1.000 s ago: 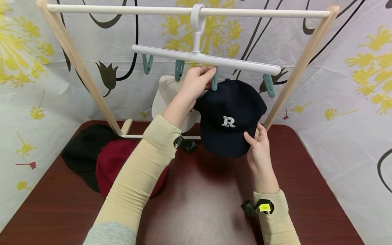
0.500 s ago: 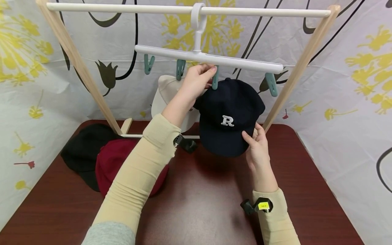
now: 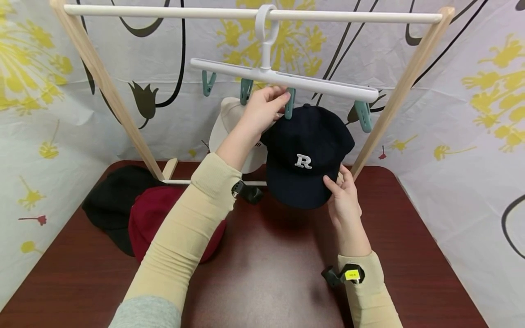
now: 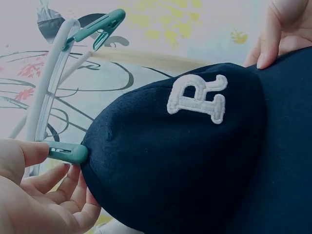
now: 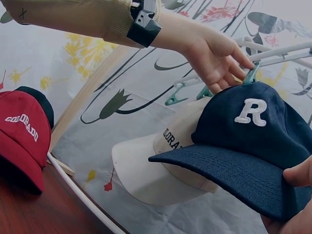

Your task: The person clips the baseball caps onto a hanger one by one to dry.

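A navy baseball cap [image 3: 310,136] with a white letter R hangs beneath a white hanger [image 3: 283,81]. My left hand [image 3: 262,109] pinches a green clip [image 3: 289,104] at the top edge of this cap, thumb in front and the other fingers behind. In the left wrist view, the clip's tip [image 4: 78,153] touches the cap's edge. My right hand [image 3: 345,196] grips the cap's brim at its right side, thumb on top and fingers beneath. A cream cap [image 5: 146,165] hangs behind and left, under another green clip [image 3: 246,91].
The hanger hooks over the white rail [image 3: 164,12] of a wooden-sided rack [image 3: 106,86]. Outer green clips hang at its left [image 3: 208,83] and right [image 3: 363,115] ends. A maroon cap [image 3: 151,214] and a black cap [image 3: 110,205] lie on the table [image 3: 262,282] at left.
The hanger has turned a little, its left end shifting right along with the cream cap. The navy cap and right hand have drifted slightly left. Both hands keep their holds.
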A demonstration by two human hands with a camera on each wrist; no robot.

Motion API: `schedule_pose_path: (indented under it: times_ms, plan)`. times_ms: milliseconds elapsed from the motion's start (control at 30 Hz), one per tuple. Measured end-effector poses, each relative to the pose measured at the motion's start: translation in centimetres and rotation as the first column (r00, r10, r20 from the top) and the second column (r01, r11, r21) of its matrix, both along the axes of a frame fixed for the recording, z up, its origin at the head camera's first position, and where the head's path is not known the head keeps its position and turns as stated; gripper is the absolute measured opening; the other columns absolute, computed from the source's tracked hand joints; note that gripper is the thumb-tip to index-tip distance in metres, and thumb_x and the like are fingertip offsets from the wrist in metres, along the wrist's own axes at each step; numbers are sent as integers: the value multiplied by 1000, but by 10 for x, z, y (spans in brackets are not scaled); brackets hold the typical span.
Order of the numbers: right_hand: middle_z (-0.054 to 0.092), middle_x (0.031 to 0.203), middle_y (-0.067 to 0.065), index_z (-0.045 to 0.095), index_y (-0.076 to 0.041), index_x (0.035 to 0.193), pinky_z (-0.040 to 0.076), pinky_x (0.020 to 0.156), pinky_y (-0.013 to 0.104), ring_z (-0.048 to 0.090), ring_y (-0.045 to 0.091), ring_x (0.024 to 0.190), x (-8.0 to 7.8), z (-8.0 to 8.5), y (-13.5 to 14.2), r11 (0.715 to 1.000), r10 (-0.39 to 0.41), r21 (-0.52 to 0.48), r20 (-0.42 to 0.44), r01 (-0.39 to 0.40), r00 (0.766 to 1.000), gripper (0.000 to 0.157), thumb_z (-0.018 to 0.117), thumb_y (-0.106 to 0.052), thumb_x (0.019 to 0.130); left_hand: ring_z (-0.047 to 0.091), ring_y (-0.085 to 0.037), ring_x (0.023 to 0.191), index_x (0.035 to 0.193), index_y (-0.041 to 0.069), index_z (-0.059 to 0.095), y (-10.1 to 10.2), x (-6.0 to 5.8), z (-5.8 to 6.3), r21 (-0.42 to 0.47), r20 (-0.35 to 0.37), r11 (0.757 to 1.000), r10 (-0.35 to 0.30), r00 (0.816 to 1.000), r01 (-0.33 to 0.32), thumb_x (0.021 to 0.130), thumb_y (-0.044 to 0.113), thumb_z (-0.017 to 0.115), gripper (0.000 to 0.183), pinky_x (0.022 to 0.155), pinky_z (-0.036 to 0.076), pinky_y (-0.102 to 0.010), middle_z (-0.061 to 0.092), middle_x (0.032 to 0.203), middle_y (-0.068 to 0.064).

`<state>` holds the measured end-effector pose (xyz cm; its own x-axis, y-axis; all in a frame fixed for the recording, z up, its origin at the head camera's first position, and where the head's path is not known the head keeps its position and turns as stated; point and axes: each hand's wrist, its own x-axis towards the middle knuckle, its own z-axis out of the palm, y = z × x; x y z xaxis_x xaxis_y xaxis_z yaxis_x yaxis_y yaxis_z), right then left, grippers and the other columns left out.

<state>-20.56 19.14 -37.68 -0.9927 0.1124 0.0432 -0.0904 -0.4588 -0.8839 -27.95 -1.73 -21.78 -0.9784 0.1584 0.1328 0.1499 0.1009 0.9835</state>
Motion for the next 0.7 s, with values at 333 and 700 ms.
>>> schedule_pose_path:
  times_ms: [333, 700]
  plan:
    - [38, 144, 11, 23, -12, 151, 46, 90, 23, 54, 13, 113, -2, -2, 2, 1000, 7, 16, 32, -7, 999, 61, 49, 2, 98, 59, -15, 98, 130, 9, 59, -8, 1, -11, 4, -24, 1000, -13, 1000, 14, 100, 20, 54, 33, 83, 47, -27, 62, 120, -2]
    - [42, 140, 9, 25, -10, 151, 47, 87, 22, 50, 14, 117, -2, -1, 7, 997, -4, 81, 48, 0, 999, 62, 52, 1, 97, 61, -19, 100, 125, 5, 62, -22, 9, -23, -27, -61, 1000, -9, 998, 7, 100, 17, 53, 29, 89, 45, -37, 61, 121, -10]
